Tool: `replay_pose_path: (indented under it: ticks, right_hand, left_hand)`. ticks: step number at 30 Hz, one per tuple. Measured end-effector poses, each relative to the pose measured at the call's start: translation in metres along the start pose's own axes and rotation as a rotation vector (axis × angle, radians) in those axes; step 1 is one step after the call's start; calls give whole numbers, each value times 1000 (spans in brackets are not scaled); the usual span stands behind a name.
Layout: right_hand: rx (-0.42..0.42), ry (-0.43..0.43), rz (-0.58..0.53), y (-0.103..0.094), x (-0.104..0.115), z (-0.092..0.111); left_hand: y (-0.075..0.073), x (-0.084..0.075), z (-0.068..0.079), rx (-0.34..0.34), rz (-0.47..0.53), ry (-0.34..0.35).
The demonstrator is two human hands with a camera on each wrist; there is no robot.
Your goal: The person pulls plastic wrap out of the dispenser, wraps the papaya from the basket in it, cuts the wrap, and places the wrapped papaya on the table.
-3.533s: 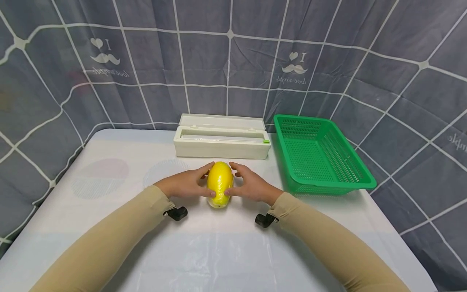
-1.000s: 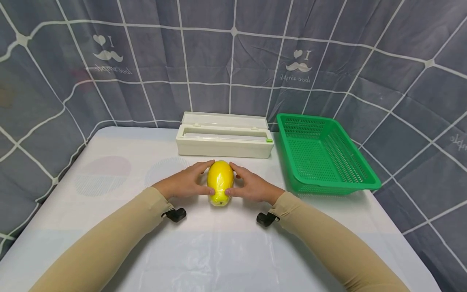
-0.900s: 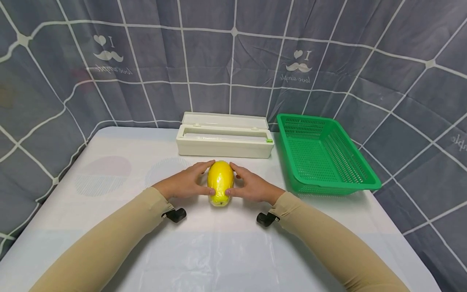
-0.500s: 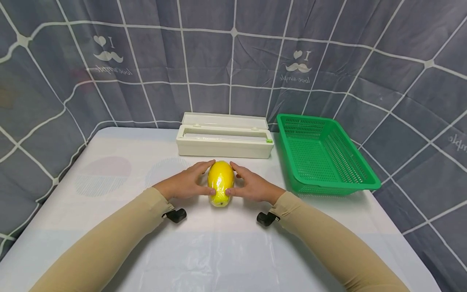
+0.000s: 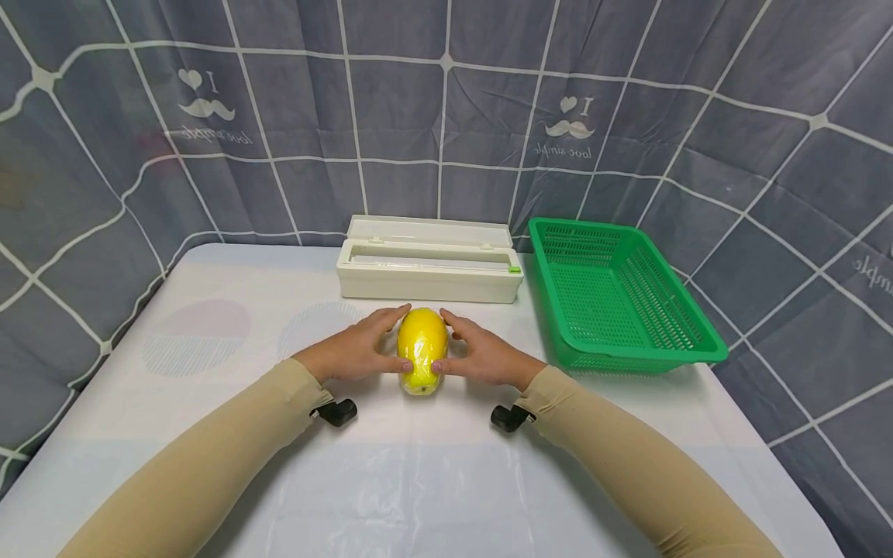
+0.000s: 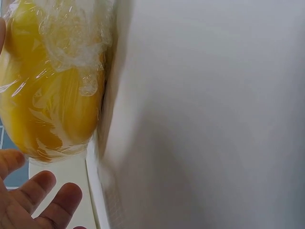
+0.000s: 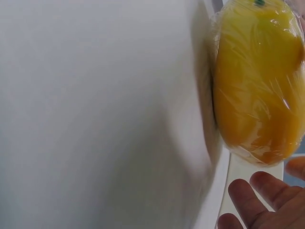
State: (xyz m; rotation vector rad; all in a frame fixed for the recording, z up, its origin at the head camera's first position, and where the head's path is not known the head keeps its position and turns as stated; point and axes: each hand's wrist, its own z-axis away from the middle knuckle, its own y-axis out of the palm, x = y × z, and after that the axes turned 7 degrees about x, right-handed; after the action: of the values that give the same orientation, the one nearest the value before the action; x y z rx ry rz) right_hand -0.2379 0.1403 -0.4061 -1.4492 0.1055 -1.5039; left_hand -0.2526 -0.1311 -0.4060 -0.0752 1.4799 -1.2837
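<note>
An oblong, smooth yellow fruit (image 5: 422, 345) wrapped in clear cling film lies lengthwise on the white table, between both hands. My left hand (image 5: 356, 346) holds its left side, thumb near the close end and index finger by the far end. On the opposite side my right hand (image 5: 484, 354) mirrors this grip, its thumb on the film. Bunched, crinkled film (image 6: 71, 38) shows on the fruit's side in the left wrist view. The right wrist view shows a small green spot (image 7: 259, 2) at the fruit's end. Other fingers of both hands spread loosely beyond the far end.
Behind the fruit stands a white cling film dispenser (image 5: 429, 285), its lid (image 5: 429, 230) raised and a green slider (image 5: 515, 270) at its right end. A green perforated basket (image 5: 572, 346) sits at the back right. A grey checked curtain (image 5: 398, 108) surrounds the table (image 5: 335, 496).
The head view has shifted slightly since the oldest frame. Both hands stay around the wrapped fruit, almost still, in the same place on the table.
</note>
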Motion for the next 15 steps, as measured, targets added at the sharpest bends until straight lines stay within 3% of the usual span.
replay_pose_path:
  ticks: [15]
  right_hand:
    - [-30,2,14,-4,1,3]
  left_hand:
    - [-3,3,0,-33,-35,-8]
